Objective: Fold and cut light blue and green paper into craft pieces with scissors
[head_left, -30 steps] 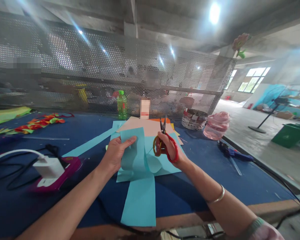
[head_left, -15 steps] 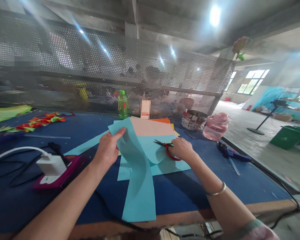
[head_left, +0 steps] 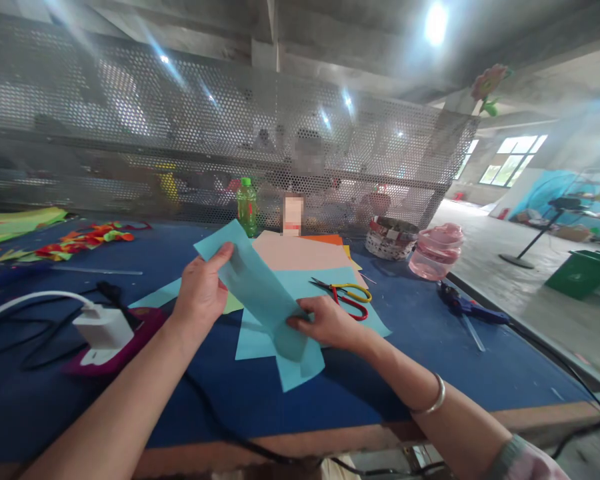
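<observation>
Blue paper strip, above the blue sheet: probably light, flexible, easily creased; best held by its edges. Your left hand pinches its far-left end; your right hand, fingers closed, its near-right part.

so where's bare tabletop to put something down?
Between scissors, pink bottle and blue glue gun; also front right, between right forearm, glue gun and brown table edge. Crowded: the middle, with blue paper, left hand and right hand; left, with white charger and cables.
</observation>
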`<state>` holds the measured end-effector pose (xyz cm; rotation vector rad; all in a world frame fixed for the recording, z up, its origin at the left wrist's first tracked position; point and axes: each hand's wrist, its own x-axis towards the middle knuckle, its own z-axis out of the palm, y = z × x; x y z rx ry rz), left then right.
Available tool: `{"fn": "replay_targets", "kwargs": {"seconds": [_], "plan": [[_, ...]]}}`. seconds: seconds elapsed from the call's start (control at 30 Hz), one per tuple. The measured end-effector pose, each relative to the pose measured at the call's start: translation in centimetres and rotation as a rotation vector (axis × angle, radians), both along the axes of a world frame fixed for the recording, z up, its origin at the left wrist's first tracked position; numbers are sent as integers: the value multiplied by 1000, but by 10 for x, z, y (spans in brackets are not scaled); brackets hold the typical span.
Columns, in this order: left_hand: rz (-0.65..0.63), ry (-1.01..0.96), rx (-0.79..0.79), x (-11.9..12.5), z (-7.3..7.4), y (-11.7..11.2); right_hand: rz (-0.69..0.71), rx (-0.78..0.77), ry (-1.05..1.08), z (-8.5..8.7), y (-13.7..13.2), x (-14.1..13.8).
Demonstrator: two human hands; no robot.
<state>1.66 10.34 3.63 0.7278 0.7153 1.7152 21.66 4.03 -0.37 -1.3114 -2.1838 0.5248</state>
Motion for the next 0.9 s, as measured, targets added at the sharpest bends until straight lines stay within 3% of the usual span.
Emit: {"fn": "replay_targets", "kwargs": {"seconds": [0.17, 0.27, 0.47, 0.6, 0.73, 0.9], "plan": [[151, -38, -52, -6, 9, 3, -36, -209, 391, 14, 18, 31], [157, 74, -85, -10, 8, 5, -138, -241, 535, 19, 26, 50], [21, 604, -151, -20, -5, 13, -349, -108, 355, 9, 45, 79], [-51, 858, -126, -22, -11, 17, -405, -40, 276, 5, 51, 88], [-75, 857, -156, -23, -13, 19, -413, -85, 338, 5, 51, 88], [-49, 697, -158, -26, -14, 24, -371, -255, 890, 12, 44, 86]]}}
